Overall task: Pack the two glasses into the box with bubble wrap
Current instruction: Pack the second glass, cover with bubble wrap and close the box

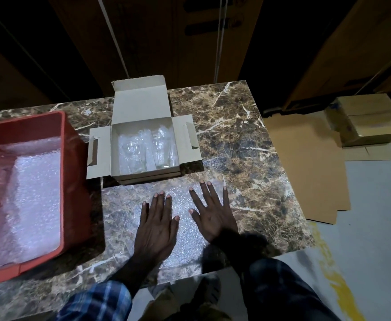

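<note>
Both hands are palm-down with fingers spread, left hand [155, 224] and right hand [213, 213] pressing flat on a bubble wrap sheet [185, 242] on the marble tabletop [248, 147], gripping nothing. The two glasses [148, 152] sit wrapped inside the open cardboard box [141, 105] just beyond.

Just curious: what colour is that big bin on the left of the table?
The bin is red, seen in the head view.
</note>
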A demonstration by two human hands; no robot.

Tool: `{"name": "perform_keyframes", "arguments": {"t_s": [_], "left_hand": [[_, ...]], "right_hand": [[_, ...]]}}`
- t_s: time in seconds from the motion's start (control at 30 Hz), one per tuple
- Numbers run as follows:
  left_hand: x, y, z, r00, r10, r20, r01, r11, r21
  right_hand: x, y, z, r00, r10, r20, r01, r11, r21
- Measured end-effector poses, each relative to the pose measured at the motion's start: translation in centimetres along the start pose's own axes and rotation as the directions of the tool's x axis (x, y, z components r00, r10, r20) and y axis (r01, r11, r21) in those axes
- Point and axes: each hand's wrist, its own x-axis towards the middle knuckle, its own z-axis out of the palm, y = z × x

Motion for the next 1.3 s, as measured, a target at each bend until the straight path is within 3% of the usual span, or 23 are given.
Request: {"name": "perform_keyframes", "arguments": {"t_s": [0.17,0.43,0.5,0.63,0.9,1.1,1.3], "left_hand": [[0.7,1.0,0.1,1.0,0.001,-0.011,-0.001,1.0,-0.023],[0.4,-0.2,0.6,0.996,-0.084,0.029,0.084,0.996,-0.009],[0.0,0.0,0.3,0.996,-0.087,0.015,0.088,0.996,-0.031],[-1.5,0.8,0.5,0.996,0.088,-0.002,-0.088,0.996,-0.008],[-2.3,0.5,0.6,0.999,0.045,0.012,-0.046,0.999,0.012],[-5.5,2.3,1.1,0.993,0.118,0.005,-0.118,0.993,0.003],[-7.1,0.4,1.4,0.997,0.066,0.033,-0.067,0.997,0.049]], "right_hand": [[1.0,-0.6,-0.3,0.997,-0.065,0.039,0.066,0.998,-0.001],[-0.4,2.6,-1.0,0.993,0.12,0.006,-0.12,0.993,-0.023],[-0.7,2.0,-1.3,0.997,0.075,-0.027,-0.076,0.997,-0.006],[-2.8,-0.4,0.0,0.983,-0.152,-0.105,0.153,0.988,0.006],[-4.4,1.7,0.2,0.997,-0.001,-0.072,0.001,1.0,-0.002],[-6.9,0.4,0.0,0.968,-0.224,-0.115,0.227,0.974,0.02],[-8.0,2.1,-0.9,0.997,-0.071,0.027,0.07,0.997,0.016]]}}
